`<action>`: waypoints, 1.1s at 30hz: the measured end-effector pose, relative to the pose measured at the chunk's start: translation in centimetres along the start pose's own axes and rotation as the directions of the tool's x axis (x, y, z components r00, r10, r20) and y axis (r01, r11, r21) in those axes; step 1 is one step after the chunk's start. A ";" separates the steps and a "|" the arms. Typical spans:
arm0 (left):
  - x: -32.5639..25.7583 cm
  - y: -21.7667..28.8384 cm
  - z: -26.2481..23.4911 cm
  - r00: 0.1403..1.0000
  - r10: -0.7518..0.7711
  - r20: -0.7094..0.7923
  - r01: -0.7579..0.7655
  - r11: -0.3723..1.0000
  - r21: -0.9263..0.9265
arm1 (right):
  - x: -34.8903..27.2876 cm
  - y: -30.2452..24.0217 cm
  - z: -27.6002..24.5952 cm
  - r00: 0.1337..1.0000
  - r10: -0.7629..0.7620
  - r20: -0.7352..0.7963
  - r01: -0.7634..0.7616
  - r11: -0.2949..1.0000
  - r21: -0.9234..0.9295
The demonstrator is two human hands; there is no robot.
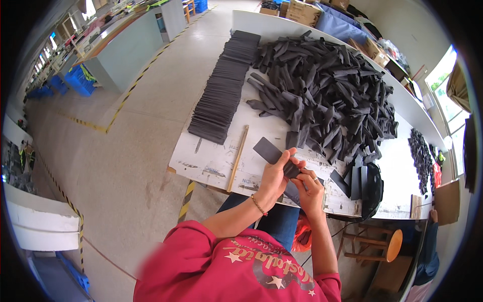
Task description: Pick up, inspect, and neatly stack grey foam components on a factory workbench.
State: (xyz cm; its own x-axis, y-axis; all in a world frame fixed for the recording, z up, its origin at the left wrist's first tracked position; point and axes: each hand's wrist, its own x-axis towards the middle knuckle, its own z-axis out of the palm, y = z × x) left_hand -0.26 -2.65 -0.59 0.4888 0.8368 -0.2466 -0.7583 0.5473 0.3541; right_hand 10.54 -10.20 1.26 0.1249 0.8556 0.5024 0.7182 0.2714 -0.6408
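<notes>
A pale floor [146,136] marked with striped tape [186,201] lies left of a white desk [211,157], scuffed and bearing dark, partly worn lettering. On it, flat dark strips [216,90] stand packed in a row, then a slim wooden stick [238,158]. Left hand [273,177] and right hand [309,189], close together, grip a dark piece [292,170] by the near edge. Beyond, matte, curled pieces [332,95] form a heap; rightmost, a round-topped wooden stool [394,245].

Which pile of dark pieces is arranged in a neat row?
The long row at left: its edges line up evenly, while the central heap and smaller far-right pile lie jumbled.
</notes>
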 end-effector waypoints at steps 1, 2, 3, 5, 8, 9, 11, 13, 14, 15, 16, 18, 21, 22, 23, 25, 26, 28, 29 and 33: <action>-0.1 0.2 0.2 1.000 0.012 -0.003 -0.012 1.000 -0.004 | -0.1 -0.5 0.1 0.997 0.081 0.001 -0.081 0.995 0.053; -0.2 0.5 0.5 1.000 0.024 -0.003 -0.024 1.000 -0.007 | -0.1 -0.8 0.1 0.987 0.159 0.005 -0.159 0.982 0.105; -0.1 0.6 0.4 0.999 0.045 0.009 -0.045 0.999 0.018 | -0.2 -0.7 0.2 0.981 0.194 0.015 -0.194 0.970 0.146; -0.2 0.9 0.9 0.998 0.058 0.026 -0.058 0.998 0.030 | -0.2 -0.7 1.1 0.952 0.303 -0.035 -0.280 0.914 0.295; 0.3 1.1 1.1 0.990 0.093 0.106 -0.102 0.991 0.082 | -0.2 -0.4 3.1 0.864 0.480 -0.151 -0.330 0.767 0.550; 0.7 1.6 1.2 0.979 0.152 0.135 -0.164 0.982 0.088 | -0.1 -0.8 3.0 0.859 0.469 -0.205 -0.310 0.796 0.520; 0.5 2.3 1.5 0.960 0.193 0.201 -0.217 0.970 0.107 | -0.3 -1.3 3.1 0.844 0.466 -0.266 -0.277 0.803 0.527; 0.3 2.1 1.2 0.955 0.173 0.241 -0.207 0.970 0.127 | -0.6 -1.9 2.3 0.839 0.494 -0.229 -0.293 0.763 0.576; 0.3 2.0 1.1 0.947 0.167 0.276 -0.210 0.968 0.135 | -0.6 -2.3 1.8 0.842 0.510 -0.177 -0.308 0.723 0.618; 0.3 2.1 1.1 0.949 0.156 0.274 -0.201 0.969 0.143 | -0.3 -2.7 1.2 0.836 0.519 -0.181 -0.312 0.719 0.621; 0.4 2.3 1.0 0.943 0.161 0.291 -0.211 0.966 0.149 | 0.4 -3.0 0.6 0.819 0.568 -0.087 -0.368 0.635 0.679; 0.4 2.4 0.9 0.938 0.143 0.315 -0.202 0.966 0.162 | 0.9 -2.8 0.2 0.787 0.617 -0.007 -0.420 0.543 0.727; 0.6 2.4 0.2 0.920 0.087 0.382 -0.145 0.981 0.127 | 1.0 -2.3 0.7 0.758 0.648 0.066 -0.455 0.453 0.767; 0.7 2.4 0.0 0.920 0.082 0.384 -0.142 0.981 0.131 | 0.7 -2.3 0.8 0.757 0.650 0.062 -0.451 0.452 0.770; 0.7 2.4 -0.1 0.904 0.057 0.424 -0.133 0.979 0.152 | 0.1 -2.2 1.1 0.763 0.645 0.038 -0.417 0.448 0.791; 0.8 2.3 -0.3 0.887 0.029 0.461 -0.122 0.977 0.173 | -0.3 -1.9 1.2 0.768 0.641 0.013 -0.384 0.443 0.810; 0.4 2.7 0.8 0.930 0.037 0.364 -0.086 0.989 0.119 | -0.2 -1.8 1.0 0.828 0.495 -0.262 -0.268 0.760 0.592; 0.2 3.2 0.0 0.986 0.031 0.162 -0.057 0.986 0.159 | -0.5 -1.9 -0.3 0.859 0.175 -0.480 -0.147 0.984 0.096; -0.3 3.0 -0.3 1.000 0.026 0.001 -0.026 0.983 0.184 | -0.5 -1.2 -0.7 0.879 -0.007 -0.477 -0.014 0.999 -0.042; -1.5 2.1 -1.0 0.999 -0.035 -0.024 0.041 0.951 0.306 | -0.8 0.0 -1.9 0.879 -0.430 -0.206 0.326 0.857 -0.398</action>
State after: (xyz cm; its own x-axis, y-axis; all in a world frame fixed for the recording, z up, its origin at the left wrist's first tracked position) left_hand -3.01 -2.83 -0.43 0.5045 0.8166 -0.2805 -0.5693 0.5589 0.6030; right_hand 11.76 -11.75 1.92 -0.0580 0.5440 0.8371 0.9289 0.3367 -0.1544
